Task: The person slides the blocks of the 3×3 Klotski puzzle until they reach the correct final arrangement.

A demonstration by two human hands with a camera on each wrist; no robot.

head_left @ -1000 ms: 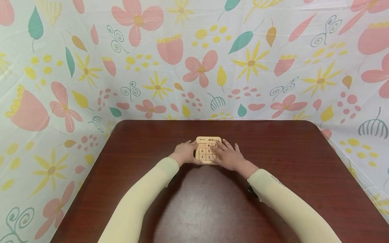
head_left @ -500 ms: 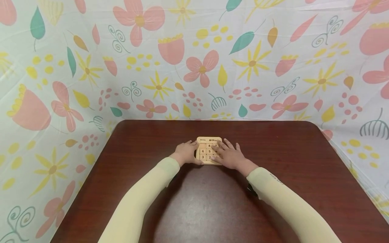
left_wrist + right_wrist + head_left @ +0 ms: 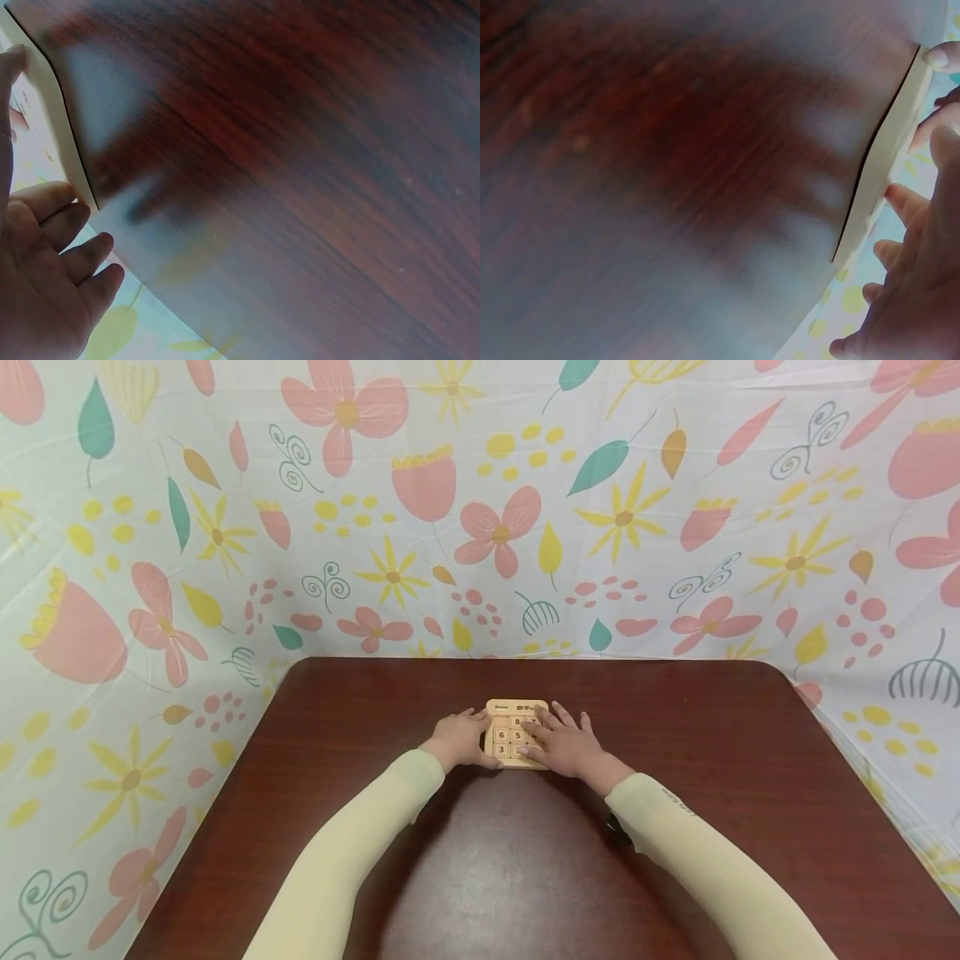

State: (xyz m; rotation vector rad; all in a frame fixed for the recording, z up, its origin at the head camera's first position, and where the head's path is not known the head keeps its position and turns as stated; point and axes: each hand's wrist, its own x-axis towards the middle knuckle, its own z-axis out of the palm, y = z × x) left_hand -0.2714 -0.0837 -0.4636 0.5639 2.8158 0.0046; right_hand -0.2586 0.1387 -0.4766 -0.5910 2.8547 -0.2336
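Observation:
A wooden sliding number puzzle [image 3: 507, 707] lies flat near the far middle of the table. Its numbered tiles include 8, 6, 5 and 3; a bare slot shows at the top left of the grid. My left hand [image 3: 457, 740] holds the puzzle's left side, thumb at the near corner and index finger at the far one. In the left wrist view, the remaining fingers of that hand [image 3: 41, 262] stand off the board. My right hand [image 3: 570, 750] spreads its fingers over the right-hand tiles and hides some numbers. The right wrist view shows a right fingertip [image 3: 895, 192] touching the board.
The dark red-brown wooden table [image 3: 480, 877] has rounded far corners. Behind it and along both sides hangs a white cloth [image 3: 480, 568] printed with flowers and leaves. Pale yellow sleeves [image 3: 345, 852] cover both forearms.
My right thumb has shifted slightly and now covers the tile marked 1 at the lower right. The left hand and the puzzle have stayed in place.

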